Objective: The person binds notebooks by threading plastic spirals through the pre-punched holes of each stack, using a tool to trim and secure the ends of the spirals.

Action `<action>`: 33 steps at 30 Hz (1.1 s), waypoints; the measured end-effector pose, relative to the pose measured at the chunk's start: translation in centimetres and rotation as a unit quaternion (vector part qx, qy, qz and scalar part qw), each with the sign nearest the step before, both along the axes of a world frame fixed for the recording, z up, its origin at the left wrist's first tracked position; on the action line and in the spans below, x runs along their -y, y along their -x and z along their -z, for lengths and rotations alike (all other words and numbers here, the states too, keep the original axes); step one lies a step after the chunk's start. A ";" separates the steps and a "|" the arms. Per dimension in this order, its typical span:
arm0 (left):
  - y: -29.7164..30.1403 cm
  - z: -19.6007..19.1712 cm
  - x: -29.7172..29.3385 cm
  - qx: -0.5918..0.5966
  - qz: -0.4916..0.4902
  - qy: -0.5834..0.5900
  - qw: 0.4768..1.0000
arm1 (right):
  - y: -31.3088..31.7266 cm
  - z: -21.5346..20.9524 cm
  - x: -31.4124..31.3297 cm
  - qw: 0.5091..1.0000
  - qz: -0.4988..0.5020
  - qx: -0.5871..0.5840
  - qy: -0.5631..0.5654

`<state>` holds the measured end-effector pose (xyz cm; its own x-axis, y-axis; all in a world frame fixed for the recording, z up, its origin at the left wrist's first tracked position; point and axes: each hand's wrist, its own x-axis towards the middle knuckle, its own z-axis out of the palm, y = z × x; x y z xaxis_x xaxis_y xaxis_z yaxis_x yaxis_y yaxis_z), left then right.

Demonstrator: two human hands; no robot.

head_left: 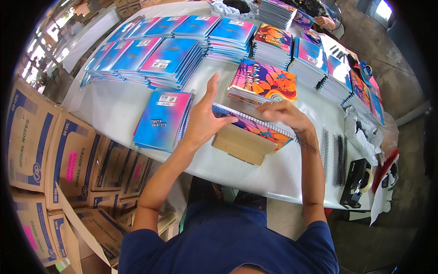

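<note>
Nearest: navy short-sleeved shirt [228,237], below both hands. White-covered table [273,180] under the hands. Brown cardboard cartons [34,132] piled left of the left hand. Stacked blue-and-pink spiral notebooks [171,57] beyond the left hand, up and left. Orange-purple illustrated notebook stack [264,82] just beyond, between hands. Spiral-bound notebook with purple-orange cover [260,129] between the hands, tilted up, coil edge on top. Brown cardboard panel [244,146] just below it; attachment unclear. Hands apart: left hand [205,119] spread, thumb against notebook's left end; right hand [287,113] curled at coil edge, grip can't be told. Black tape dispenser [353,185] and loose dark coils [338,160] right of the right forearm.
</note>
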<state>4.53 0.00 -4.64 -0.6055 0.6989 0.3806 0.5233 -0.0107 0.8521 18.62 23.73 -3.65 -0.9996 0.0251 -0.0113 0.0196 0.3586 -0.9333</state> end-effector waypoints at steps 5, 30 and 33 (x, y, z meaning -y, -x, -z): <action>0.6 1.8 0.1 0.172 0.031 -0.031 0.984 | 0.7 -1.9 1.5 0.998 0.001 0.029 -0.061; 3.2 3.5 0.4 0.158 0.149 -0.060 0.974 | -1.4 -1.7 -1.4 0.983 0.151 -0.095 0.052; 4.5 2.9 -0.1 0.200 0.241 -0.017 0.950 | -6.0 -1.7 -4.8 0.935 0.327 -0.139 0.000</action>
